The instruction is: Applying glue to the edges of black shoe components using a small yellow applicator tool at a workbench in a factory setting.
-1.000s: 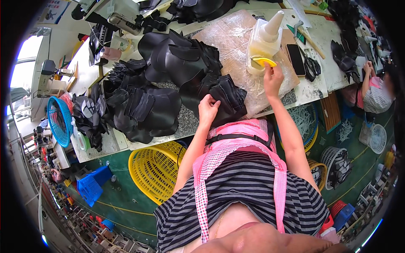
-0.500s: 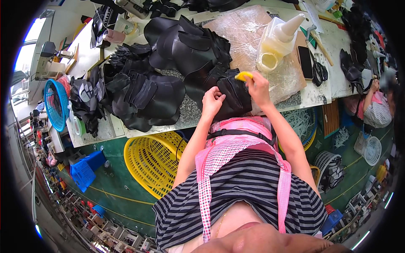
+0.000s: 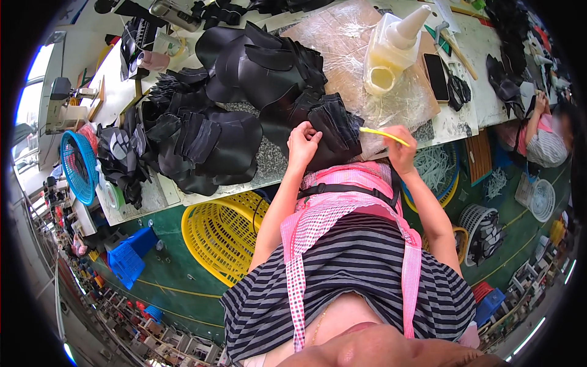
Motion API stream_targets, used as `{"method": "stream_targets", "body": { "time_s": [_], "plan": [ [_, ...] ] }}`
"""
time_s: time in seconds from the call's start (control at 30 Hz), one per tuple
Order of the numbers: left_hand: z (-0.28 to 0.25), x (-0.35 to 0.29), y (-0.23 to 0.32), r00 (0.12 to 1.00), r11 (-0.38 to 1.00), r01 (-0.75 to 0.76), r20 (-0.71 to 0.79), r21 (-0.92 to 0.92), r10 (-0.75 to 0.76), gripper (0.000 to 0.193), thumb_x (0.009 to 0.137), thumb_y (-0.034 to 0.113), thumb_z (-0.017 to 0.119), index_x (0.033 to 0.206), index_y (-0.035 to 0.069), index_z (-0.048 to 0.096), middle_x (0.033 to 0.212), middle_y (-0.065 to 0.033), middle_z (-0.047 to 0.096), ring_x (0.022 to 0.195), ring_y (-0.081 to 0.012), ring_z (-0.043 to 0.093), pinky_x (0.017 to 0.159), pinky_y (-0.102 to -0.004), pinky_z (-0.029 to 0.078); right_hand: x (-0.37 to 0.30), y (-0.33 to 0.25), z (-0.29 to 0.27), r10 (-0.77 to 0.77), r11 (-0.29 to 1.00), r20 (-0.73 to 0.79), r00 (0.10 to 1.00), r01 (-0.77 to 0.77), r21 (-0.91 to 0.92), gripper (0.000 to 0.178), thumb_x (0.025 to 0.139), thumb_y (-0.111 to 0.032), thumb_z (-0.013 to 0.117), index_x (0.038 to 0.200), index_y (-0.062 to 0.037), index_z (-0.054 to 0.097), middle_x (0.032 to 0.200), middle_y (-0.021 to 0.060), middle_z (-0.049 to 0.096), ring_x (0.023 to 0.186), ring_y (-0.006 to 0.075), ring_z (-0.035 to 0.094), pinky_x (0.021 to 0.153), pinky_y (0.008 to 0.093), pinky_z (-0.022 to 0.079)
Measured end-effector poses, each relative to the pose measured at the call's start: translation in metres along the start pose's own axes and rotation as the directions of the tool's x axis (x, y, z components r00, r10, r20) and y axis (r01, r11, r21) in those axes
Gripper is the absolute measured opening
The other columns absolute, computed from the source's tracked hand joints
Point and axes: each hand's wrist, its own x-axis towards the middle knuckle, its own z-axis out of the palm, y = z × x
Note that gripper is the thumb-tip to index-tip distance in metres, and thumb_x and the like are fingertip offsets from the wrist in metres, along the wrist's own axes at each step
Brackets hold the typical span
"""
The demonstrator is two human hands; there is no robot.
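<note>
My right hand [image 3: 400, 147] is closed on a flat yellow tool [image 3: 386, 134], seen nearly edge-on, its kind unclear. The tool's left tip reaches the edge of a fanned stack of black leather-like pieces [image 3: 335, 125] at the table's front edge. At the left side of that stack is my left hand [image 3: 304, 144], its fingers curled and pinched on a black piece [image 3: 327, 156]. The fingertips are partly hidden. Behind, a larger heap of black cut pieces [image 3: 269, 70] lies on the table. More overlapping black pieces [image 3: 226, 140] spread to its left.
A squeeze bottle [image 3: 397, 52] with yellowish contents stands on a film-covered board [image 3: 342, 30]. Right of it lie a phone [image 3: 436, 77], scissors [image 3: 458, 92] and a hammer [image 3: 455, 49]. A yellow basket [image 3: 214, 238] stands below the table; another person [image 3: 544, 140] sits at far right.
My right hand has moved right and slightly down with the yellow tool, which has turned from broad side to edge-on. The stack's black strips look more fanned. My left hand stays by the stack.
</note>
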Motion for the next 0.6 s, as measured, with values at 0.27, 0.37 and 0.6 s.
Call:
{"method": "stream_targets", "body": {
  "time_s": [0.27, 0.37, 0.6],
  "plan": [
    [0.001, 0.002, -0.006, 1.000, 1.000, -0.011, 0.004, -0.003, 0.011, 0.025, 0.077, 0.011, 0.076, 0.097, 0.001, 0.066, 0.086, -0.0077, 0.073, 0.074, -0.0172, 0.068, 0.072, -0.0326, 0.053, -0.032, 0.009, -0.011, -0.112, 0.992, 0.189, 0.976, 0.120, -0.034, 0.019, 0.078, -0.001, 0.067, 0.097, -0.0025, 0.069, 0.085, 0.0140, 0.067, 0.078, 0.0317, 0.067, 0.071, 0.0349, 0.054],
    [0.000, 0.000, -0.004, 1.000, 1.000, -0.013, 0.015, 0.004, 0.013, 0.025, 0.077, 0.011, 0.076, 0.097, 0.001, 0.066, 0.086, -0.0077, 0.073, 0.074, -0.0172, 0.068, 0.072, -0.0332, 0.053, -0.003, -0.008, 0.003, -0.116, 0.992, 0.071, 0.991, 0.119, -0.048, 0.009, 0.085, -0.002, 0.065, 0.094, -0.0014, 0.069, 0.084, 0.0127, 0.067, 0.073, 0.0292, 0.067, 0.066, 0.0345, 0.053],
    [-0.004, -0.004, 0.012, 0.998, 0.995, -0.062, 0.020, 0.073, 0.061, 0.020, 0.077, 0.007, 0.073, 0.094, 0.000, 0.064, 0.083, -0.0092, 0.070, 0.074, -0.0221, 0.065, 0.072, -0.0362, 0.051, 0.076, 0.009, 0.069, 0.067, 0.997, -0.075, 0.995, -0.064, 0.040, 0.008, 0.091, -0.006, 0.062, 0.092, -0.0003, 0.067, 0.077, 0.0107, 0.063, 0.063, 0.0205, 0.065, 0.058, 0.0321, 0.048]
  ]
}}
